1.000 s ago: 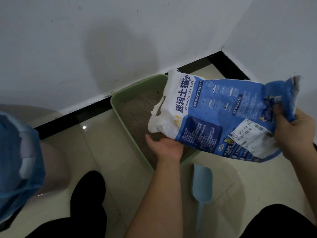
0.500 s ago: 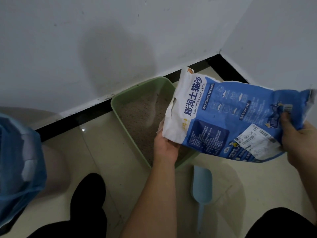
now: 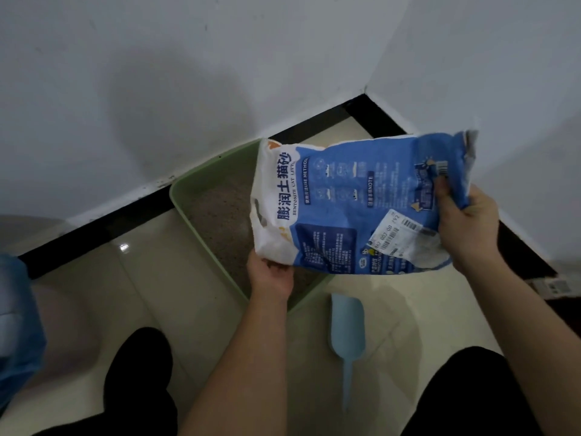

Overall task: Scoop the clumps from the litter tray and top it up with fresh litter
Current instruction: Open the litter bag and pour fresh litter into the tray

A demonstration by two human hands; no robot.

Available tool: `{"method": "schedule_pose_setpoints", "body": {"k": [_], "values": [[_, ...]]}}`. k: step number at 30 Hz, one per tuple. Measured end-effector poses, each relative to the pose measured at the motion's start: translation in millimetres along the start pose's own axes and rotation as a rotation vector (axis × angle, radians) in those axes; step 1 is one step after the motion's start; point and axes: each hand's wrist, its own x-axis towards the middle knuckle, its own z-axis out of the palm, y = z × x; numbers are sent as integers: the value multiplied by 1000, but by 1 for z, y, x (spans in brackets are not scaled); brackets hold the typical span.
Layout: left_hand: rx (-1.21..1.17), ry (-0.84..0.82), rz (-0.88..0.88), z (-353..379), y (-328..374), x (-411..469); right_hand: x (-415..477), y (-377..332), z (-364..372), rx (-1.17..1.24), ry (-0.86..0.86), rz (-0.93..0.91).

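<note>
A blue and white bag of bentonite cat litter (image 3: 345,209) lies tilted on its side over the green litter tray (image 3: 188,196), its white end pointing left above the grey litter (image 3: 220,215). My left hand (image 3: 272,273) supports the bag from underneath at its lower white corner, fingers hidden under it. My right hand (image 3: 465,221) grips the bag's crumpled blue end at the right. A pale blue scoop (image 3: 347,328) lies on the floor just in front of the tray, handle toward me.
The tray sits in a room corner against white walls with a black skirting (image 3: 94,228). A blue plastic bag (image 3: 15,325) hangs at the far left edge. My dark-clothed legs (image 3: 138,372) are at the bottom, on beige floor tiles.
The bag has swung from side to side over the tray and now sits a little higher, with its right end raised. My right hand rose with it; my left hand stays under the white end.
</note>
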Motion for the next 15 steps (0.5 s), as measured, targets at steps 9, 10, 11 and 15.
{"method": "schedule_pose_setpoints", "body": {"k": [9, 10, 11, 15], "values": [[-51, -42, -84, 21, -4, -7, 5, -8, 3, -26, 55, -150], [-73, -52, -73, 23, -3, -7, 5, -10, 3, -12, 67, -162], [-88, -55, -71, 24, -2, -8, 6, -11, 3, -29, 53, -179], [-24, -95, -96, 32, -5, -12, 3, -19, 6, -67, -8, -249]]}}
